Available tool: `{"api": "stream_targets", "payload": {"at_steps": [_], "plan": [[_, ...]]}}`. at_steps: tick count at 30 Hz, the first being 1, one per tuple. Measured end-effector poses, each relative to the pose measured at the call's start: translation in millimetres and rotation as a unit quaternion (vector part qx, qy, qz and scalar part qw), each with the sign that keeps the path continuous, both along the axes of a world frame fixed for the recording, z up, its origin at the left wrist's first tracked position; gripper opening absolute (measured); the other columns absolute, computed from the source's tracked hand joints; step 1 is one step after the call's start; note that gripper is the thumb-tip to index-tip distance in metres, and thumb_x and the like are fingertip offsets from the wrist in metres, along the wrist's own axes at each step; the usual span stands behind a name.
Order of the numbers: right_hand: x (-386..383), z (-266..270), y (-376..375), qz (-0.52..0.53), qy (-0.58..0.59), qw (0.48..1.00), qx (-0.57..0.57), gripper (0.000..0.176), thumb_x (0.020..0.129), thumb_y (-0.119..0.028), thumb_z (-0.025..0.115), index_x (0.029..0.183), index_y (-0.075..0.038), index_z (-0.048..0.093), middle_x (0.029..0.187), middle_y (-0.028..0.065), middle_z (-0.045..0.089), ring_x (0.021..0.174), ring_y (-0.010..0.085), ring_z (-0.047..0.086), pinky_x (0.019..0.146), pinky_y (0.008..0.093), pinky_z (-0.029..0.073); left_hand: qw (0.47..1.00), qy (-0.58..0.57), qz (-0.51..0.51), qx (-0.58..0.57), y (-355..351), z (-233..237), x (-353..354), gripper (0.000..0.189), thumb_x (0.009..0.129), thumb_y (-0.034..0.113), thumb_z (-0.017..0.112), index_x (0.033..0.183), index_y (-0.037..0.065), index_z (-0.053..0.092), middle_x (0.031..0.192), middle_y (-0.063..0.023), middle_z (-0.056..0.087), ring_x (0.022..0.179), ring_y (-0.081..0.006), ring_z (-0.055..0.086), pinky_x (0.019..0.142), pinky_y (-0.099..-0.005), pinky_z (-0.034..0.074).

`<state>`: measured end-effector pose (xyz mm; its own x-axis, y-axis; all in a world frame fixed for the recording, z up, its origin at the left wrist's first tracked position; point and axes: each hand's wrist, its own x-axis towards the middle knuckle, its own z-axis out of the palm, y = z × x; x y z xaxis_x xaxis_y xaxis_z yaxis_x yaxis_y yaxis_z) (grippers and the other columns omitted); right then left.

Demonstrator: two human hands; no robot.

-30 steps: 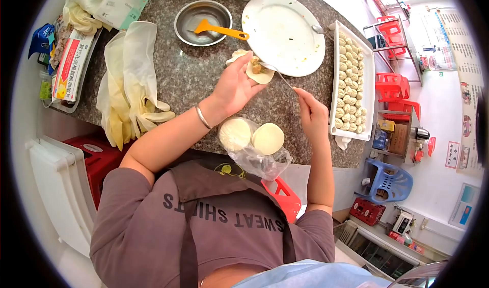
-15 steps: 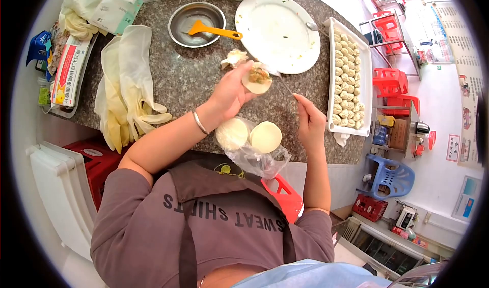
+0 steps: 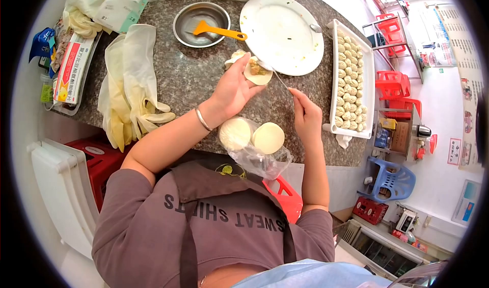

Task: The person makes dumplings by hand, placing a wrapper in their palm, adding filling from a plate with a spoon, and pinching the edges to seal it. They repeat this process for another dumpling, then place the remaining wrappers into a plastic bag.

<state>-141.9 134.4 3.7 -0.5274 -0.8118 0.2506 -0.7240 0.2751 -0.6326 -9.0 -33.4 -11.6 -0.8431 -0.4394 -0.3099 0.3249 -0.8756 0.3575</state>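
Observation:
My left hand point(image 3: 229, 97) cups a round dough wrapper point(image 3: 261, 79) with a mound of chopped filling point(image 3: 256, 67) on it. Between the fingers of my right hand point(image 3: 307, 115) is the handle of a thin metal spatula point(image 3: 281, 80), its far end at the filling's edge. Just beyond my left fingertips a pale piece of dough point(image 3: 233, 57) lies partly hidden. Nearer my body, two stacks of round wrappers, a left stack point(image 3: 235, 133) and a right stack point(image 3: 268, 138), rest on a clear plastic bag point(image 3: 260, 161).
A large white plate point(image 3: 285, 38) with food specks carries a spoon point(image 3: 316, 28). To its left, a metal bowl point(image 3: 184, 37) holds an orange brush point(image 3: 219, 30). On the right, a white tray point(image 3: 334, 79) contains rows of pleated dumplings point(image 3: 349, 79). Pale gloves point(image 3: 135, 84) lie left.
The spatula's end has shifted slightly left over the filling, and my right hand has moved a little left and up. The wrapper stays in my left hand. The whole view has shifted slightly.

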Motion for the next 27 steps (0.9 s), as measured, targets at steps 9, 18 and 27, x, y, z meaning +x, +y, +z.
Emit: {"api": "stream_targets", "payload": {"at_steps": [9,18,27], "plan": [[-7,-8,46,-0.113,-0.111,0.987,-0.015,0.024,0.096,-0.009,0.049,0.115,-0.003,0.062,0.064,-0.0001,0.046,0.056,0.0061,0.034,0.05,0.0231,0.031,0.994,0.037,-0.098,0.034,9,-14,-7,0.056,0.097,0.042,0.045,0.131,-0.003,0.039,0.131,-0.0153,0.051,0.122,-0.0262,0.05,0.102,-0.044,0.041],[6,-15,49,-0.09,-0.162,0.983,-0.014,0.023,0.096,-0.008,0.05,0.113,-0.002,0.063,0.067,0.0009,0.053,0.058,0.0066,0.04,0.053,0.0228,0.036,0.984,0.066,-0.151,0.062,5,-16,-10,0.059,0.097,0.041,0.045,0.133,-0.005,0.038,0.134,-0.017,0.048,0.124,-0.028,0.048,0.105,-0.0464,0.037],[-77,17,10,-0.209,0.029,0.978,0.01,0.025,0.092,-0.013,0.052,0.112,-0.005,0.064,0.063,0.0068,0.058,0.052,0.0134,0.048,0.053,0.0289,0.039,0.983,0.059,-0.167,0.055,6,-14,-8,0.059,0.097,0.041,0.045,0.132,-0.006,0.039,0.132,-0.0177,0.05,0.122,-0.0293,0.05,0.104,-0.045,0.038]]}}
